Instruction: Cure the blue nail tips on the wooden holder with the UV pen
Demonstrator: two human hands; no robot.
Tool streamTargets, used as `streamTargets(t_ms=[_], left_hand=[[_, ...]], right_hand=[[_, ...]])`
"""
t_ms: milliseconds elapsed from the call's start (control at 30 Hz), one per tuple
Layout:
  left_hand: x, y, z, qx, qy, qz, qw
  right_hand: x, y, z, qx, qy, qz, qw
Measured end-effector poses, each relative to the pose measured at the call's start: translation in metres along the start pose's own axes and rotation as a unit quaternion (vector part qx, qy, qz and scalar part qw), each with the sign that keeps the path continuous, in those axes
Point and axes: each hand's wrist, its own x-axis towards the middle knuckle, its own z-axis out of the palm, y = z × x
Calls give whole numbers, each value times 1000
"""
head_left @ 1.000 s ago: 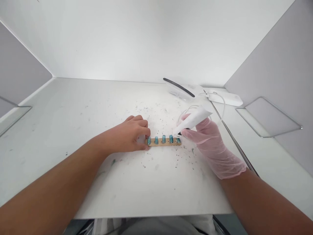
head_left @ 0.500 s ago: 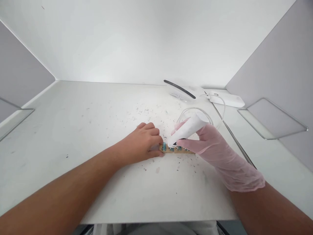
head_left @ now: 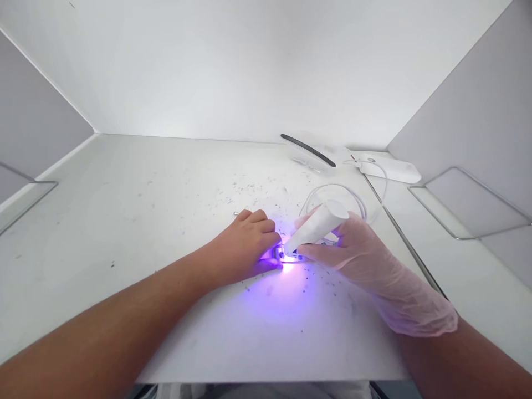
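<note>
"While that purple glow [head_left: 286, 296] spreads over the table [head_left: 199, 338], what are your hands doing?"

"With my right hand [head_left: 353, 244], in its pink glove, I'm gripping the white lamp [head_left: 320, 221], tilted, lit end down. My bare left hand [head_left: 249, 244] pinches the left end of the small strip [head_left: 292, 259]."

"Where's the strip exactly?"

"On the table between my hands, at the lamp's tip, partly hidden by glare and fingers. I can't tell whether tip and strip touch."

Two hands [head_left: 246, 244], white lamp [head_left: 318, 224] glowing purple
</note>
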Motion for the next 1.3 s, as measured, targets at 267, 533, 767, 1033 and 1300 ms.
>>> streamTargets(t_ms=[267, 533, 767, 1033, 1300], left_hand=[[-1, -1, -1, -5, -6, 0, 1000], [-1, -5, -4, -15, -13, 4, 1000], [-1, -3, -10, -10, -27, -2, 1000], [-3, -4, -32, -21, -52, -27, 998], [-1, -12, -30, 13, 13, -96, 995]], right_hand=[[0, 2, 0, 44, 0, -21, 999], [0, -1, -1, 38, -9, -5, 999], [-1, -2, -1, 37, -4, 1, 999], [-1, 3, 0, 32, 9, -16, 999], [0, 5, 0, 34, 0, -23, 999]])
